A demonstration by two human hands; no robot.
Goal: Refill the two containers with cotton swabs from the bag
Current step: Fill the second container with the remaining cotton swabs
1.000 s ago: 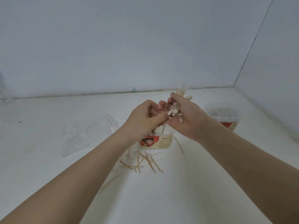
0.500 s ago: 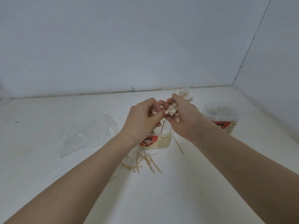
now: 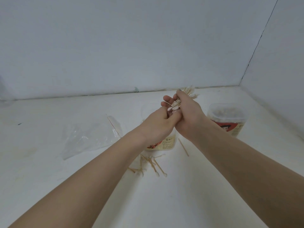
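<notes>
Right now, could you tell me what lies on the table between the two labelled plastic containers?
In the head view, one loose wooden cotton swab lies between near container and far container.

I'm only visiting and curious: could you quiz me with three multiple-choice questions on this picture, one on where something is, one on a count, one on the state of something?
1. Where does the clear plastic bag lie?
A. left of the hands
B. inside a container
C. on the wall

2. How many labelled containers are in view?
A. one
B. two
C. four

3. What is the right hand doing?
A. resting flat
B. gripping a bundle of swabs
C. holding the bag

Answers:
1. A, it lies flat on the white surface.
2. B, the near container and the right container.
3. B, the bundle of swabs sticks out above its fingers, with the left hand against it.
</notes>
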